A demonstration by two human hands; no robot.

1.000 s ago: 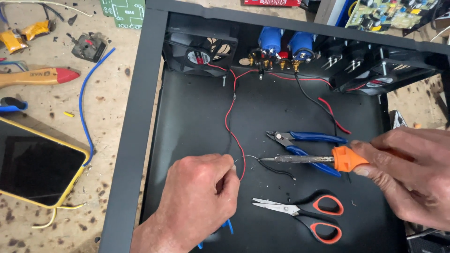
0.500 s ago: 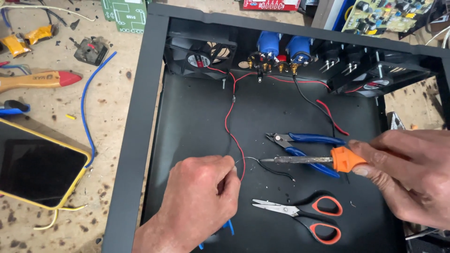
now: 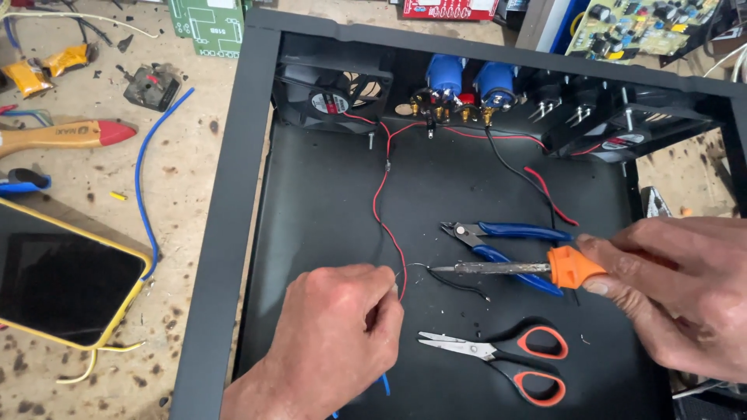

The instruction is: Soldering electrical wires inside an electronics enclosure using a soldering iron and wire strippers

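Left hand [image 3: 331, 334] pinches the red wire [image 3: 383, 204] end, as before | Right hand [image 3: 677, 292] grips the soldering iron [image 3: 513, 268] | Iron tip sits by the wire end inside the black case [image 3: 226, 233], barely moved | Pliers [image 3: 513, 241], scissors [image 3: 498, 358] lie close

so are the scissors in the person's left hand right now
No, the orange-handled scissors lie on the black chassis floor, while the left hand pinches a thin wire.
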